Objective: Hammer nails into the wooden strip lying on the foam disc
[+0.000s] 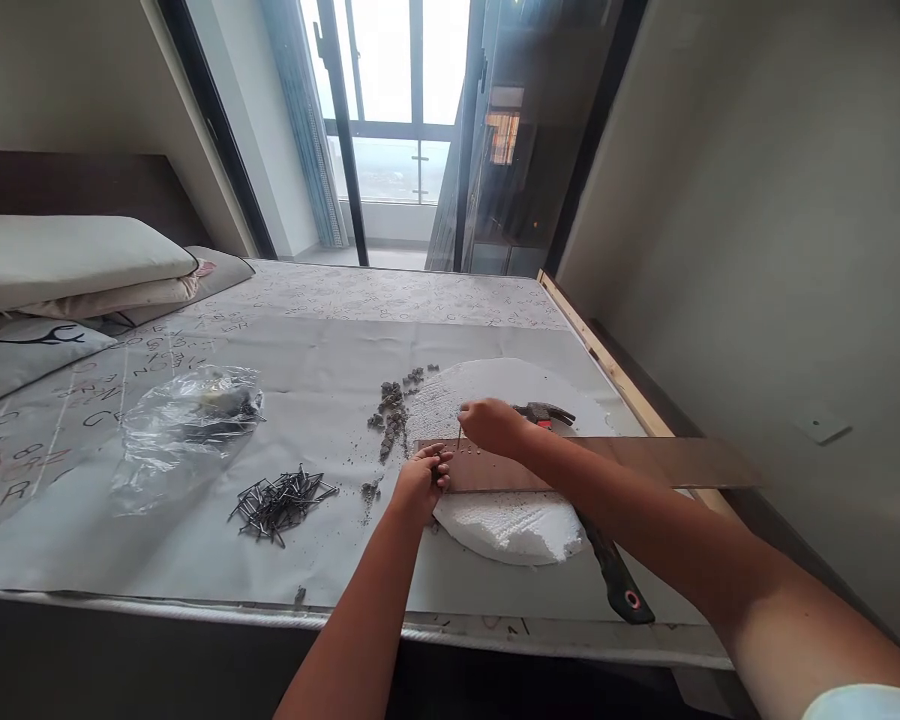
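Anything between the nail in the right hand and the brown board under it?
Nothing visible. The right hand pinches a nail upright, its tip at the brown board, which lies on the white foam. The left hand rests on the board's left end, beside the nail, not under it.

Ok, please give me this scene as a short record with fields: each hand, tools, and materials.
left hand: rests on the end of the wooden board
right hand: pinches a nail upright on the board
under board: white foam slab
hammer: lies on the foam, partly hidden by the right arm
loose nails: pile on the sheet
plastic bag: left of the pile
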`<state>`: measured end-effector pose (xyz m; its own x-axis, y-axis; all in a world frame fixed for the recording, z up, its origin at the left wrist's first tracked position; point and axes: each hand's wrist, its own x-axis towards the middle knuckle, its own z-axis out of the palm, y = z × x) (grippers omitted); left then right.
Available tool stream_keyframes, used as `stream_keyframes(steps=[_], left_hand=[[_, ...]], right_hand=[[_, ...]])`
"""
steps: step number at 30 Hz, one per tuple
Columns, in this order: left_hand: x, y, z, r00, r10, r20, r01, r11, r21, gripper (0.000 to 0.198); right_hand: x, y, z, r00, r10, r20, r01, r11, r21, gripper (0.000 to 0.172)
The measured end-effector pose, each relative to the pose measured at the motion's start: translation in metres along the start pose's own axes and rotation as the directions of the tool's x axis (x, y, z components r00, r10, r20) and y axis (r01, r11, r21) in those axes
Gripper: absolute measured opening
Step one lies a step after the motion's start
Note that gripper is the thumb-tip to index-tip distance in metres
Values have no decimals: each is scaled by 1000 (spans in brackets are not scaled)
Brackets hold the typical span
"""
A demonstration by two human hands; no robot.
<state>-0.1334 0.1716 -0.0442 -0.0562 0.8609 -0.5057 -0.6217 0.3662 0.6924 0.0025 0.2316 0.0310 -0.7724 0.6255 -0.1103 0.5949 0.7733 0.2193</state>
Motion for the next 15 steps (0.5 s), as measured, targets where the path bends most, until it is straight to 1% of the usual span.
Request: stream_keyframes(steps=[2,4,6,8,10,13,15], left_hand=[[0,0,0,1000,-5,-5,4,1000,-11,28],[1,0,1,1000,-8,18,9,999,-31,27],[1,1,1,998,-9,59,12,999,-42,24],[1,1,1,996,-12,85,14,1000,-24,22],[0,2,0,997,-18,79,18,1000,-1,20],[-2,5,-1,998,-17,63,16,1000,3,22],[-4,6,-1,998,-8,54,7,1000,4,24]], right_hand=[[0,-3,-8,999,-23,-30,24,999,43,18],[2,-11,-10,997,-74,-33,77,993,86,17],[5,-22,-6,993,-116,-15,117,986,123,14],[8,-28,0,992,-125,4,123,981,147,13],[8,-28,6,996,-93,9,90,985,149,12],[4,-17,15,1000,17,8,-18,994,110,14],[0,-10,23,997,76,31,-79,994,80,15]])
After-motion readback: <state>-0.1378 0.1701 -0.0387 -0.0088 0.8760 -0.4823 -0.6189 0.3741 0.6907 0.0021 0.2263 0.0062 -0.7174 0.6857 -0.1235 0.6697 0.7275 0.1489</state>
